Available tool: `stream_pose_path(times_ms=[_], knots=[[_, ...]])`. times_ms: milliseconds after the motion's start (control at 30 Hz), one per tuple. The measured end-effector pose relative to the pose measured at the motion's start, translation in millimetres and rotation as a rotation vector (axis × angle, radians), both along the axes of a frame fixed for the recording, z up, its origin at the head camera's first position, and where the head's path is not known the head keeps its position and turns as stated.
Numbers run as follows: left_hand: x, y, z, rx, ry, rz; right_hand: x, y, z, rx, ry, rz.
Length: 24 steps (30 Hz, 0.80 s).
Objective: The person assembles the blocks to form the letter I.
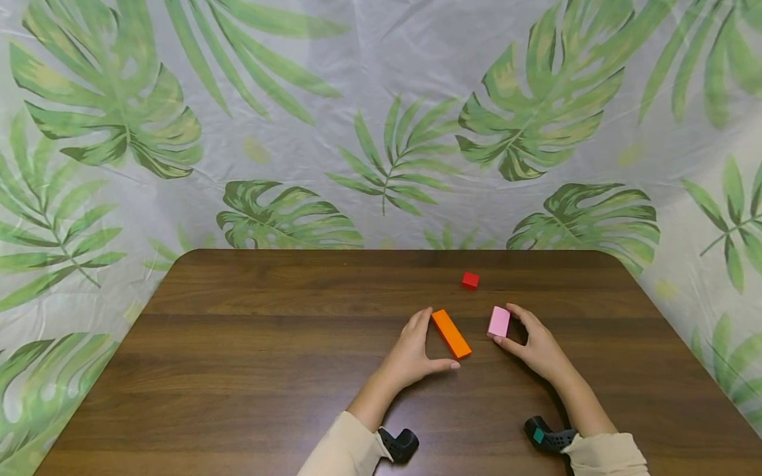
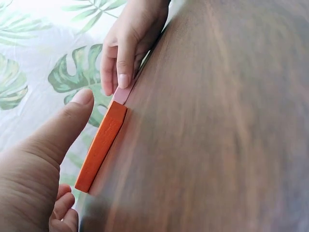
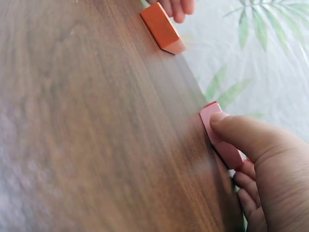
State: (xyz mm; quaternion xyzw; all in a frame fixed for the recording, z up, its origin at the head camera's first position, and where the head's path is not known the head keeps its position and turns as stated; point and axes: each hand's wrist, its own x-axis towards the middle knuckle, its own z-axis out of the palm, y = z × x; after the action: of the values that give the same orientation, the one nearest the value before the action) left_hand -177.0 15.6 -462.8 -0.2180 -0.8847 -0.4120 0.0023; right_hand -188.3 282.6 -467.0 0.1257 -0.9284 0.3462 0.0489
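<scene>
A long orange block point(image 1: 451, 334) lies slantwise on the wooden table. My left hand point(image 1: 409, 357) is beside it, thumb and fingers spread wide around its two ends. In the left wrist view, the thumb point(image 2: 83, 99) stands apart from the orange block point(image 2: 102, 147). To the right, my right hand point(image 1: 538, 347) pinches a shorter pink block point(image 1: 499, 322) between thumb and fingers. The right wrist view has the thumb tip against the face of the pink block point(image 3: 219, 133), with the other fingers at its lower end, partly hidden.
Farther back on the table point(image 1: 238, 370) sits a small red block point(image 1: 470, 281). Behind the table's far edge hangs a pale cloth point(image 1: 417, 231) printed with green leaves. Black wrist devices point(image 1: 400, 445) show at both sleeves.
</scene>
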Motion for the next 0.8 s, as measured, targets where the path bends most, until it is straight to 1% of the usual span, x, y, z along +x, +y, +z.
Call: stream_pose_path(times_ms=[167,567,800], knots=[[-0.5,2.6,-1.4,-0.014,-0.012,0.018,1.0,0,1.6,0.002,-0.013,-0.003],[-0.6,10.8,0.4,-0.083,-0.007,0.062,1.7,0,2.8,0.001,-0.028,0.003],[-0.5,15.3,-0.1,-0.141,0.027,0.094,1.8,1,2.4,-0.001,-0.031,0.004]])
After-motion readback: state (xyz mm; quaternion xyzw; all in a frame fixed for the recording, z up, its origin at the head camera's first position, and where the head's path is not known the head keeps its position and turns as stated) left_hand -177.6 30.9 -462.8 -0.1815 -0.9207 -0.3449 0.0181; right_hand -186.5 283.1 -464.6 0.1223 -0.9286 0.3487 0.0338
